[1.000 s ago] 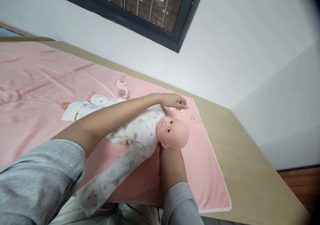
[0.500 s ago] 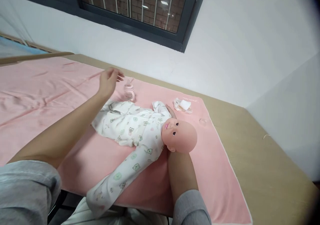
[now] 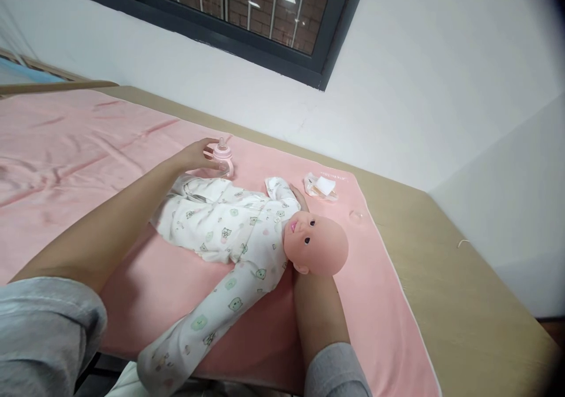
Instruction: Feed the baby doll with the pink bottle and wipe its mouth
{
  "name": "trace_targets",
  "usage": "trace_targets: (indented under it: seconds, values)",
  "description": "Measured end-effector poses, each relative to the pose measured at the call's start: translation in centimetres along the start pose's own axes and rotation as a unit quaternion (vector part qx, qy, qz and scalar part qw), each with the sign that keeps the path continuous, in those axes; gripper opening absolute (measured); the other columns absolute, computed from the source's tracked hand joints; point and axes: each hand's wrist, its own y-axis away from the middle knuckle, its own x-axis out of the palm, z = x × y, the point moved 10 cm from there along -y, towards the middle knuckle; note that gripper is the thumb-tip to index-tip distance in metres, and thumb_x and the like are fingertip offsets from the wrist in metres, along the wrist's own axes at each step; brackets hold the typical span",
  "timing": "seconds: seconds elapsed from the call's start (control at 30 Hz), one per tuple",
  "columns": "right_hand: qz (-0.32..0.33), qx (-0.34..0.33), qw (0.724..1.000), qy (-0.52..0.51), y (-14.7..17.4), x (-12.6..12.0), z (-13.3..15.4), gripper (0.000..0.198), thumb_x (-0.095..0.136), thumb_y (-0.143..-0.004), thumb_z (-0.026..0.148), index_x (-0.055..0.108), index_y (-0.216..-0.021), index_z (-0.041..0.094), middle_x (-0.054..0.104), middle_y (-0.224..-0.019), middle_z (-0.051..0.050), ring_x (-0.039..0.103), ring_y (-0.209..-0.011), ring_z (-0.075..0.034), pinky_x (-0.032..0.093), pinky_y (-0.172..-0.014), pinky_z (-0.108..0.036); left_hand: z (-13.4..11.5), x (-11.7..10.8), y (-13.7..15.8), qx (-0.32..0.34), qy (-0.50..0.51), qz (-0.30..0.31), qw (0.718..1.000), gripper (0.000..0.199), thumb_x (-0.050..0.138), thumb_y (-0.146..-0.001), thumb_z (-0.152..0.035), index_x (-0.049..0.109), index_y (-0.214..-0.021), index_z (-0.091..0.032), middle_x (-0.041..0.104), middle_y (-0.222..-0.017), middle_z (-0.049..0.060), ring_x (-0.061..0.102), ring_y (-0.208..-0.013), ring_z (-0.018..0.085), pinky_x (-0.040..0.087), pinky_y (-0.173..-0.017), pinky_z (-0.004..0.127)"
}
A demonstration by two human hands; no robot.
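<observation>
A bald baby doll (image 3: 315, 244) in a white bear-print suit lies on its back on a pink blanket (image 3: 375, 303). My right forearm runs beneath its neck. Only part of my right hand (image 3: 299, 197) shows at the doll's far shoulder, curled against it; most of its fingers are hidden. Beyond the doll's legs stands an upright baby bottle (image 3: 223, 157) with a pink collar, clear teat and handles. My left hand (image 3: 200, 154) is at the bottle's left side, its fingers and thumb around it.
An opened clear wrapper with a white piece (image 3: 324, 186) lies past the doll's head. Nearby is a small clear cap-like item (image 3: 355, 215). The blanket covers a wooden tabletop (image 3: 424, 238), backed by a white wall with a dark-framed window (image 3: 318, 70).
My left hand has come down from above and left of the baby bottle and closed around its side. My right hand remains beneath the doll. The view has shifted slightly.
</observation>
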Motion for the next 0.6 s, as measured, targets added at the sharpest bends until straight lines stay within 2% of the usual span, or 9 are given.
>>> trace_targets:
  seconds: [0.1, 0.17, 0.23, 0.33, 0.4, 0.5, 0.57, 0.6]
  values:
    - [-0.002, 0.103, 0.992, 0.066, 0.2, 0.3, -1.6, 0.037, 0.081, -0.035, 0.04, 0.066, -0.067, 0.03, 0.067, -0.085, -0.006, 0.064, -0.104, -0.043, 0.051, -0.089, -0.059, -0.4, 0.6, -1.2, 0.015, -0.024, -0.003, 1.0, 0.082, 0.082, -0.038, -0.047, 0.058, -0.111, -0.019, 0.062, -0.093, 0.001, 0.06, -0.089, 0.023, 0.044, -0.078, 0.03]
    - [0.017, 0.12, 0.986, 0.113, 0.5, 0.5, -2.2, 0.037, 0.083, -0.032, 0.031, 0.065, -0.065, 0.031, 0.066, -0.081, -0.008, 0.062, -0.106, -0.047, 0.051, -0.09, -0.061, -0.8, 0.8, -1.7, 0.02, -0.062, -0.015, 0.998, 0.066, 0.079, -0.04, -0.042, 0.06, -0.1, -0.02, 0.064, -0.089, 0.001, 0.061, -0.089, 0.026, 0.044, -0.077, 0.031]
    - [0.04, 0.088, 0.984, 0.149, 0.5, 0.9, -2.0, 0.039, 0.083, -0.029, 0.026, 0.063, -0.062, 0.032, 0.066, -0.077, -0.009, 0.062, -0.106, -0.05, 0.052, -0.087, -0.062, -1.0, 0.9, -2.1, 0.015, -0.096, -0.037, 0.995, 0.057, 0.077, -0.043, -0.039, 0.06, -0.095, -0.021, 0.066, -0.088, 0.002, 0.062, -0.092, 0.029, 0.044, -0.077, 0.031]
    - [0.052, -0.017, 0.982, 0.178, 0.2, 1.3, -0.4, 0.039, 0.084, -0.028, 0.037, 0.061, -0.059, 0.033, 0.067, -0.075, -0.008, 0.064, -0.102, -0.049, 0.057, -0.078, -0.057, -1.8, 0.9, -2.3, 0.017, -0.107, -0.059, 0.992, 0.055, 0.076, -0.045, -0.036, 0.061, -0.096, -0.02, 0.067, -0.091, 0.004, 0.063, -0.094, 0.03, 0.046, -0.079, 0.033]
    - [0.06, -0.063, 0.976, 0.198, 0.1, 1.5, 0.5, 0.04, 0.083, -0.028, 0.047, 0.062, -0.06, 0.034, 0.068, -0.077, -0.006, 0.066, -0.1, -0.046, 0.058, -0.072, -0.054, -3.5, 1.2, -2.0, 0.05, -0.076, -0.062, 0.994, 0.057, 0.076, -0.048, -0.034, 0.061, -0.102, -0.02, 0.069, -0.098, 0.004, 0.063, -0.096, 0.029, 0.047, -0.082, 0.033]
    - [0.087, -0.07, 0.968, 0.225, 0.4, 1.7, 0.9, 0.041, 0.083, -0.029, 0.05, 0.065, -0.062, 0.036, 0.069, -0.078, -0.005, 0.068, -0.096, -0.044, 0.059, -0.068, -0.052, -7.0, 1.9, -0.8, 0.107, 0.029, -0.047, 0.993, 0.058, 0.075, -0.053, -0.033, 0.062, -0.108, -0.018, 0.07, -0.104, 0.004, 0.065, -0.098, 0.026, 0.05, -0.085, 0.032]
    - [0.092, -0.031, 0.968, 0.23, 0.7, 1.2, 0.7, 0.041, 0.086, -0.028, 0.042, 0.067, -0.065, 0.037, 0.069, -0.079, -0.006, 0.068, -0.095, -0.045, 0.058, -0.069, -0.053, -9.5, 2.4, 0.6, 0.13, 0.102, -0.031, 0.986, 0.058, 0.075, -0.056, -0.03, 0.062, -0.111, -0.017, 0.07, -0.108, 0.005, 0.066, -0.101, 0.025, 0.051, -0.086, 0.031]
    - [0.088, 0.022, 0.969, 0.231, 1.0, 0.6, 0.0, 0.043, 0.086, -0.027, 0.035, 0.067, -0.066, 0.036, 0.069, -0.079, -0.006, 0.067, -0.095, -0.047, 0.057, -0.071, -0.056, -10.7, 2.6, 1.4, 0.14, 0.129, -0.024, 0.981, 0.058, 0.074, -0.057, -0.029, 0.062, -0.112, -0.016, 0.07, -0.109, 0.006, 0.066, -0.103, 0.026, 0.052, -0.086, 0.031]
